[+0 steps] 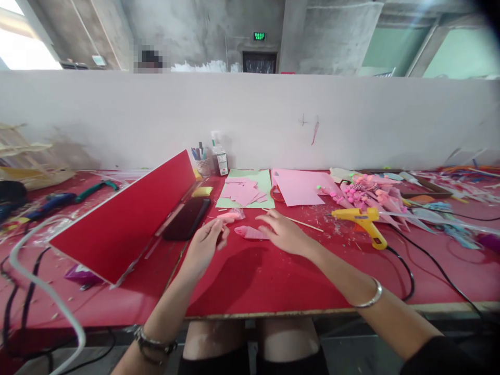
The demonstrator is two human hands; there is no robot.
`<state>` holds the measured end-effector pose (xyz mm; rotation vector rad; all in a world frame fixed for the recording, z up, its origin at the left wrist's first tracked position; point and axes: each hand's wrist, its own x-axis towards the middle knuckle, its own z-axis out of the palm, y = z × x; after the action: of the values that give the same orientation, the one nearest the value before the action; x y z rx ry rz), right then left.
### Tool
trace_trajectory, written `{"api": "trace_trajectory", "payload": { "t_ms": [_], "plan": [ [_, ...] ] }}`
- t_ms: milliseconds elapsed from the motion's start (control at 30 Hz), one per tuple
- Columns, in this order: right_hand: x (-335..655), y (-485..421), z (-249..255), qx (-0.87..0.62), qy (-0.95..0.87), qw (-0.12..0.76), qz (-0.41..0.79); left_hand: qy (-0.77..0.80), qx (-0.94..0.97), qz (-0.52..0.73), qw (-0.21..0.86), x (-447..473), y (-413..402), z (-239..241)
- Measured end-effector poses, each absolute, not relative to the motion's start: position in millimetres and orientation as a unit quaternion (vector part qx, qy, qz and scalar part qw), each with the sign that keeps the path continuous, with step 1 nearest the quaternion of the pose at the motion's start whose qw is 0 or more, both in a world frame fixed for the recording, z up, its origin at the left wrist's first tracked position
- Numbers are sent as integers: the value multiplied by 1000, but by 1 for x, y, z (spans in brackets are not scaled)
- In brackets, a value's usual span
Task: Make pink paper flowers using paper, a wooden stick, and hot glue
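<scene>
My left hand (209,240) is above the red table, thumb and fingertips pinched together; what they hold, if anything, is too small to make out. Just beyond it lies a small clear packet with pink content (233,214). My right hand (284,232) has its fingers apart and curved over the right end of a small rolled pink paper cone (250,233) lying on the table. Whether the fingertips touch the cone I cannot tell. A thin wooden stick (304,224) lies behind the right hand.
A yellow glue gun (363,221) with a black cord rests at right, before a pile of pink paper bouquets (367,192). Pink paper pieces (244,191) lie on a green sheet (230,202). A black phone (187,219) and a leaning red board (128,224) are at left.
</scene>
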<state>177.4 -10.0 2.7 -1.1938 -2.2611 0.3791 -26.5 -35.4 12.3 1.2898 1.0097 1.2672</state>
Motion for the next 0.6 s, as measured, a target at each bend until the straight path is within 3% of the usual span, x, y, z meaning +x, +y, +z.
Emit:
{"api": "trace_trajectory", "payload": {
  "t_ms": [133,300,433,600],
  "plan": [
    [158,-2,-10,-477,-854,183,99,446,520,559,467,-31,-27,17],
    [152,9,-15,-456,-865,183,104,458,586,501,442,-35,-17,23],
    [168,12,-9,-436,-854,248,141,439,647,493,381,-39,-4,33],
    [189,11,-5,-413,-806,364,217,429,618,511,415,-28,21,46]
  ]
}}
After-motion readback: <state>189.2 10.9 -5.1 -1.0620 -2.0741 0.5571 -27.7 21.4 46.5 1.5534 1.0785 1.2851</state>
